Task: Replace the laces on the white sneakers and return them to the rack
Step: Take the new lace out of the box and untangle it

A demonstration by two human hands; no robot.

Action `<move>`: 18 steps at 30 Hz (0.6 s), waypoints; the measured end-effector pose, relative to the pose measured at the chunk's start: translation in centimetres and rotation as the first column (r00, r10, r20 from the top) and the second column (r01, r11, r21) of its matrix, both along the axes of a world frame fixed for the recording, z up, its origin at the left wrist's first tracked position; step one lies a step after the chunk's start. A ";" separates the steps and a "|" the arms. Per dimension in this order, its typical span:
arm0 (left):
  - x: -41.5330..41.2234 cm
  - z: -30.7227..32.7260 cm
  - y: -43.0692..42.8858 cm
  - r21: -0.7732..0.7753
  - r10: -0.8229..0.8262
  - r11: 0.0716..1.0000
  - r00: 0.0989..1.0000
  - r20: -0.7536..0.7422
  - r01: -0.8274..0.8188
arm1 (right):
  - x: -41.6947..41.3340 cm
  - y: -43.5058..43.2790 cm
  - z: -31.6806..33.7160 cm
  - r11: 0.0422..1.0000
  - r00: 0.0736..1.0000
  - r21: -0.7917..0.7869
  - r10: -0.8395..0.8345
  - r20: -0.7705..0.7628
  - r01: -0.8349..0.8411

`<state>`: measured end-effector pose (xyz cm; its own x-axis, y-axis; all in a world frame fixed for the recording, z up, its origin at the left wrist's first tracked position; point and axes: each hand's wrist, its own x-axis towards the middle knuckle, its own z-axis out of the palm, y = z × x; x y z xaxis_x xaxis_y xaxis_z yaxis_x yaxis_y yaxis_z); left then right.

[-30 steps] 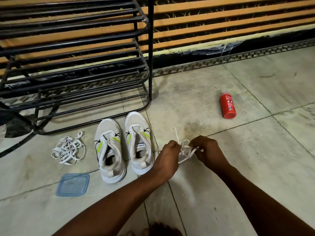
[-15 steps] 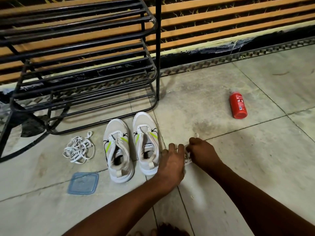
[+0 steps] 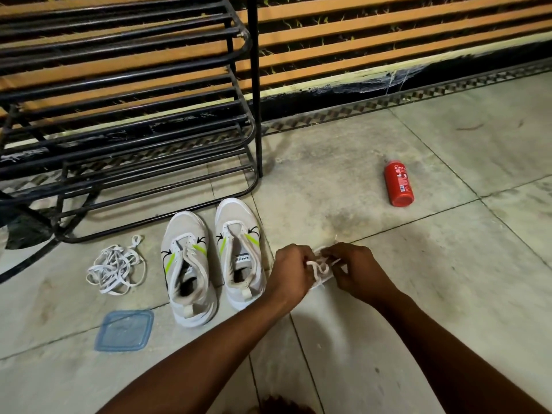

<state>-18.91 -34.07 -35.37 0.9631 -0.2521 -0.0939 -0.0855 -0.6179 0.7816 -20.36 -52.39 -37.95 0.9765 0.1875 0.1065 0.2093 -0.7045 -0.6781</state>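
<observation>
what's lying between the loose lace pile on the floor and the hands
Head view: the white sneakers, side by side, lie between the lace pile and the left hand and right hand, which grip another lace.

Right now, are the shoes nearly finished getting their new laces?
Not nearly. Done: both white sneakers sit laceless on the floor, a loose lace pile beside them. In hand: the left hand and right hand grip a bunched white lace, not yet threaded. Left: thread both sneakers, then put them on the black rack.
</observation>
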 end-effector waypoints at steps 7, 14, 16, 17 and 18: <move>0.1 -1.1 -0.4 0.118 -0.009 0.993 1.000 0.004 0.008 | -1.3 0.6 -0.5 0.995 0.989 -0.051 0.089 0.118 -0.084; -2.9 -0.9 1.6 0.195 0.026 0.980 0.995 0.100 -0.045 | 0.5 2.2 -2.9 0.905 0.972 -0.384 0.225 0.075 -0.180; -3.2 -1.6 1.8 0.281 -0.031 0.960 0.998 0.060 0.012 | 1.1 2.6 -2.9 0.886 0.978 -0.429 0.206 0.028 -0.174; -3.2 -1.8 2.0 0.304 -0.049 0.952 0.998 0.033 0.037 | 1.3 2.8 -2.9 0.882 0.981 -0.437 0.196 0.003 -0.175; -3.1 -2.0 2.0 0.311 -0.066 0.949 0.998 0.012 0.059 | 1.5 2.9 -3.0 0.881 0.981 -0.437 0.193 -0.013 -0.179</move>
<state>-22.01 -32.07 -37.42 0.9492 -0.2734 -0.1556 -0.1467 -0.8222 0.5499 -18.90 -49.53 -40.97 0.9167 0.3995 0.0014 0.3809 -0.8730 -0.3047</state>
